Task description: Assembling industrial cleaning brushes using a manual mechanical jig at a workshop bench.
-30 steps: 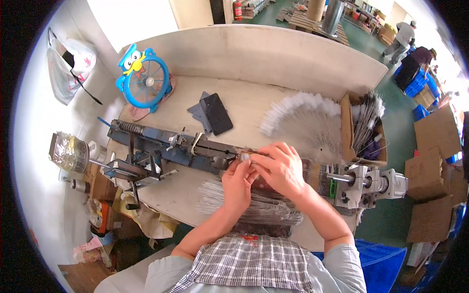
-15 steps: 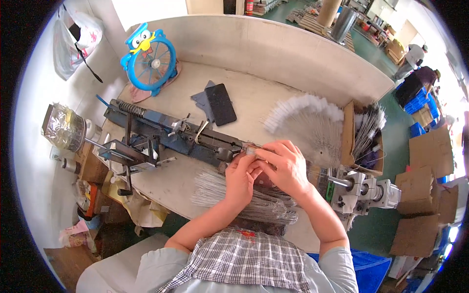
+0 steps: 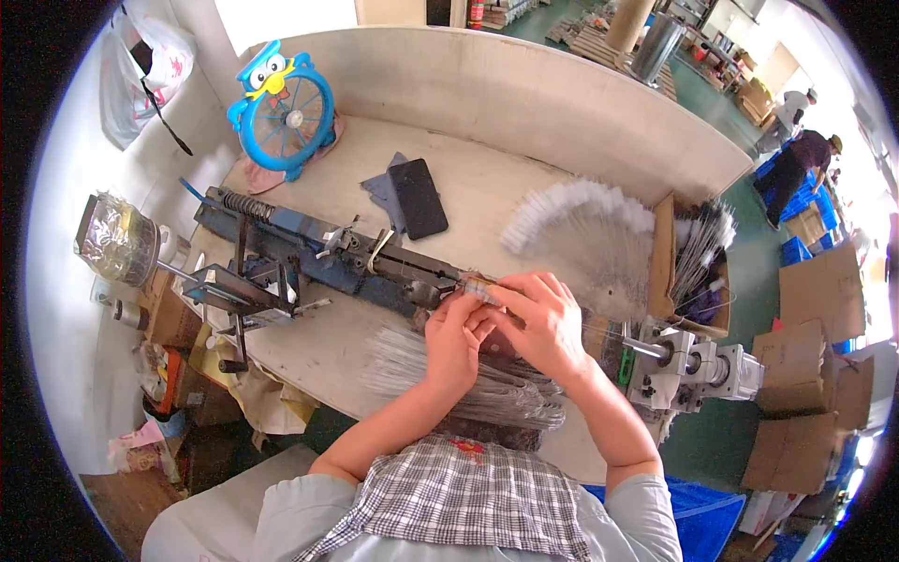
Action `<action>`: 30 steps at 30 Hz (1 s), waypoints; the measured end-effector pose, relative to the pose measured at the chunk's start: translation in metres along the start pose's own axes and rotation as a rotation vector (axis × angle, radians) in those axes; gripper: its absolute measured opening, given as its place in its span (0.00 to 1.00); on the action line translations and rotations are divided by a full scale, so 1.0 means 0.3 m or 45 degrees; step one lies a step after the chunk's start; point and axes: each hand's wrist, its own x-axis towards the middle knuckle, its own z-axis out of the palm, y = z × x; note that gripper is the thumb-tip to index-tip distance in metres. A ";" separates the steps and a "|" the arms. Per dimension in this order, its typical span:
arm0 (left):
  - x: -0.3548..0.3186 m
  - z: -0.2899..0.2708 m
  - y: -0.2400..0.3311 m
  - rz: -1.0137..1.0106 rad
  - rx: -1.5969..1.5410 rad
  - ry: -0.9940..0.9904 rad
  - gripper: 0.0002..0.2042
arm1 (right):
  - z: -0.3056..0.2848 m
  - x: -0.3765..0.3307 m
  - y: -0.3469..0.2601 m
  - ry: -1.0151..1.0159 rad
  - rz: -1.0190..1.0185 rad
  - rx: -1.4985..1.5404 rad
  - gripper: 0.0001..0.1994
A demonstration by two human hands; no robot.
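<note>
Hands at the middle of a pale wooden workbench (image 3: 524, 192), both raised over a long blue-grey metal machine (image 3: 328, 255) that runs from far left to near right across the bench; left hand (image 3: 456, 339) with fingers curled together, fingertips pinched on a small pale piece (image 3: 475, 288) held just above the machine's bed; right hand (image 3: 538, 323) cupped close beside it, thumb and forefinger pressed on the same piece from the right, the two hands touching; what the piece is cannot be told at this size.

Bundle of thin clear sleeves (image 3: 468, 379) lying on the near edge of the bench, directly under the forearms; fanned spread of white-tipped thin sticks (image 3: 585, 220) on the bench far right of the hands; open cardboard box (image 3: 667, 258) with more such sticks, just right of the fan.

Dark smartphone (image 3: 419, 198) flat on a grey cloth, far side of the machine; small blue owl-shaped desk fan (image 3: 281, 112) upright at the far left corner; grey metal cylinder unit (image 3: 688, 367) at the machine's right end, near the right forearm; clear plastic-wrapped spool (image 3: 117, 242) off the bench's left edge; white plastic bag (image 3: 145, 70) hanging on the left wall.

Cardboard cartons (image 3: 815, 309) stacked on the green floor at right; another person (image 3: 801, 159) standing well apart, far right.
</note>
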 end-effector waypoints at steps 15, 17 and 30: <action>0.007 -0.023 -0.016 0.013 0.011 0.004 0.06 | 0.015 -0.001 -0.007 0.036 0.017 0.029 0.14; 0.013 -0.030 -0.025 0.029 0.038 -0.006 0.06 | 0.016 -0.001 -0.008 0.056 0.016 0.030 0.14; -0.007 -0.009 0.022 -0.074 0.016 -0.010 0.19 | -0.039 -0.026 0.002 -0.020 0.066 -0.182 0.10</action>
